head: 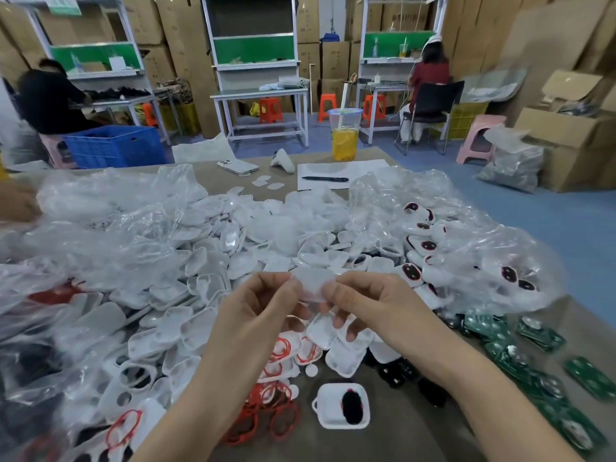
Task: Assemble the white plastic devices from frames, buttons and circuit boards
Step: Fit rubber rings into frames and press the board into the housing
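While both hands meet above the heap, they share one small part between them: the left hand (260, 305) pinches its left edge with thumb and curled fingers, and the right hand (366, 301) pinches its right edge the same way. That translucent white piece (311, 282) is thin, milky and roundish, blurred at the rim, and it is held up off the worktop (386, 441), level with the fingertips of both hands.

Just below the hands lie open white shells (346, 360) – shallow rounded-rectangle trays, hollow side up. Nearer the person, between the forearms, sits a white frame (325, 406) with a small loop at its corner and a black oval insert in the middle. Left of it is a tangle of red rings (280, 416). Green circuit boards (533, 365) are strewn along the right edge of the worktop. Beyond the hands a wide pile of white parts (206, 261) spreads under crumpled clear bags (110, 208), and to the right lie finished units with dark oval windows (410, 272). A cup of yellow drink (345, 141) stands at the far edge.
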Demonstrator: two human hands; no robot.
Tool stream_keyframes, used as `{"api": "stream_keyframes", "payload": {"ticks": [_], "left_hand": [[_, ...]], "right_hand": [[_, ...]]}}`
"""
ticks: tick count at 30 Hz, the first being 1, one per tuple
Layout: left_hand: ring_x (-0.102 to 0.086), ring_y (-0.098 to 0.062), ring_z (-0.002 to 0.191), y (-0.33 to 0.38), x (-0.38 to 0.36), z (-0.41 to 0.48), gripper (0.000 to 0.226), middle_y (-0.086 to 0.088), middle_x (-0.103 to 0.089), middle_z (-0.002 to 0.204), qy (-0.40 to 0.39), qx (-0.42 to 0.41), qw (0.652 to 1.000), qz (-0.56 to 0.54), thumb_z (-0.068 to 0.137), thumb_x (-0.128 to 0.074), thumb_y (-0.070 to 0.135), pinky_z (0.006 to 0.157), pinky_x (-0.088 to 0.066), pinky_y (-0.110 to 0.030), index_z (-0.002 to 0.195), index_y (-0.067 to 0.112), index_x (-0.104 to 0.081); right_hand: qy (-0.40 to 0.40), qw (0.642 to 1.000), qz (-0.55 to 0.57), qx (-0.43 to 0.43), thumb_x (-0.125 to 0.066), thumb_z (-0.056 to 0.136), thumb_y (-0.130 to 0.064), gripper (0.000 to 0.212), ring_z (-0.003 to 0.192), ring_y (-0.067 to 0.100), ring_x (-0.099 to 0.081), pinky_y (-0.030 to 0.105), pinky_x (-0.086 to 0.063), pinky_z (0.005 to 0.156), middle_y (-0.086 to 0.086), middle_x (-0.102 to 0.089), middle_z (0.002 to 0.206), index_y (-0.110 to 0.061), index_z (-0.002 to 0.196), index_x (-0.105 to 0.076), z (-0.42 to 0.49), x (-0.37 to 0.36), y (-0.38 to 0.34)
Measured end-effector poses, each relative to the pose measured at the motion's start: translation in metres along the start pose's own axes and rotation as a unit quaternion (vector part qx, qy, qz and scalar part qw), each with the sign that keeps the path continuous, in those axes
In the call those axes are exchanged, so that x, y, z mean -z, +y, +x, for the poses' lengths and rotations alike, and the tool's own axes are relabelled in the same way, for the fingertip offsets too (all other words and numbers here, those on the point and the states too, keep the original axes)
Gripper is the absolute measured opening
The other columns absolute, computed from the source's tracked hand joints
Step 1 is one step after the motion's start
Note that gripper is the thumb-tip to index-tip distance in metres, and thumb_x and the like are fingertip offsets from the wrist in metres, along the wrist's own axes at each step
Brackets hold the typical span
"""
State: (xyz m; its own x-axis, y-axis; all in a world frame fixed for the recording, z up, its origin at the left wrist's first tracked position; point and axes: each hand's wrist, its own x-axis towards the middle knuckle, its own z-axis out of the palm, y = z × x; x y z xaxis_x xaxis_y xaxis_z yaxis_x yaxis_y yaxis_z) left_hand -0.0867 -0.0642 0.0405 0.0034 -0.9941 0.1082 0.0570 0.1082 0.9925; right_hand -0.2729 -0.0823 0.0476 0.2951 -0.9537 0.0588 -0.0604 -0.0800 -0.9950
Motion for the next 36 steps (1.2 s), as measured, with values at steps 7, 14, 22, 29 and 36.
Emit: {"api": "stream_keyframes", "payload": {"ticks": [7, 14, 22, 29, 36], "left_hand": [[-0.071, -0.016, 0.075, -0.0013, 0.0015, 0.0006, 0.021, -0.003, -0.074, 0.08, -0.008, 0.015, 1.0, 0.017, 0.093, -0.063, 0.039, 0.071, -0.057, -0.024, 0.082, 0.026, -0.076], [-0.071, -0.014, 0.075, 0.0003, 0.0026, -0.0006, 0.022, -0.001, -0.073, 0.078, -0.019, 0.019, 0.999, 0.042, 0.096, -0.061, 0.039, 0.072, -0.056, -0.024, 0.085, 0.027, -0.076], [-0.068, -0.017, 0.074, 0.0031, 0.0053, -0.0011, 0.027, -0.006, -0.077, 0.09, -0.051, 0.069, 0.995, 0.055, 0.092, -0.061, 0.035, 0.076, -0.055, -0.034, 0.086, 0.013, -0.076], [-0.068, -0.019, 0.075, 0.0025, 0.005, -0.0005, 0.028, -0.011, -0.077, 0.091, -0.07, 0.075, 0.994, 0.039, 0.093, -0.061, 0.031, 0.076, -0.053, -0.034, 0.086, 0.009, -0.077], [-0.068, -0.02, 0.077, 0.0027, 0.0067, 0.0001, 0.029, -0.011, -0.077, 0.091, -0.068, 0.067, 0.995, 0.028, 0.094, -0.058, 0.027, 0.077, -0.056, -0.033, 0.095, 0.004, -0.075]], "right_hand": [[0.001, 0.999, 0.051, -0.004, -0.062, 0.088, -0.043, 0.029, 0.071, 0.014, -0.065, 0.023, -0.054, 0.06, 0.003, -0.076, 0.09, -0.02, 0.087, -0.08, 0.0006, 0.0017, -0.0018], [0.006, 0.998, 0.058, -0.006, -0.061, 0.088, -0.042, 0.031, 0.071, 0.015, -0.065, 0.024, -0.053, 0.06, 0.007, -0.077, 0.094, -0.018, 0.09, -0.081, 0.0003, 0.0021, -0.0033], [0.02, 0.999, 0.049, -0.011, -0.057, 0.101, -0.029, 0.03, 0.069, 0.016, -0.063, 0.023, -0.049, 0.055, 0.005, -0.076, 0.093, -0.019, 0.085, -0.08, 0.0017, 0.0014, -0.0023], [0.018, 1.0, 0.02, -0.014, -0.057, 0.1, -0.029, 0.033, 0.067, 0.014, -0.062, 0.023, -0.043, 0.048, 0.0, -0.073, 0.087, -0.016, 0.078, -0.077, 0.0028, 0.003, 0.0022], [-0.002, 1.0, -0.008, -0.018, -0.058, 0.093, -0.041, 0.032, 0.064, 0.013, -0.061, 0.021, -0.042, 0.045, 0.005, -0.076, 0.088, -0.021, 0.078, -0.077, 0.004, 0.0039, 0.0057]]}}
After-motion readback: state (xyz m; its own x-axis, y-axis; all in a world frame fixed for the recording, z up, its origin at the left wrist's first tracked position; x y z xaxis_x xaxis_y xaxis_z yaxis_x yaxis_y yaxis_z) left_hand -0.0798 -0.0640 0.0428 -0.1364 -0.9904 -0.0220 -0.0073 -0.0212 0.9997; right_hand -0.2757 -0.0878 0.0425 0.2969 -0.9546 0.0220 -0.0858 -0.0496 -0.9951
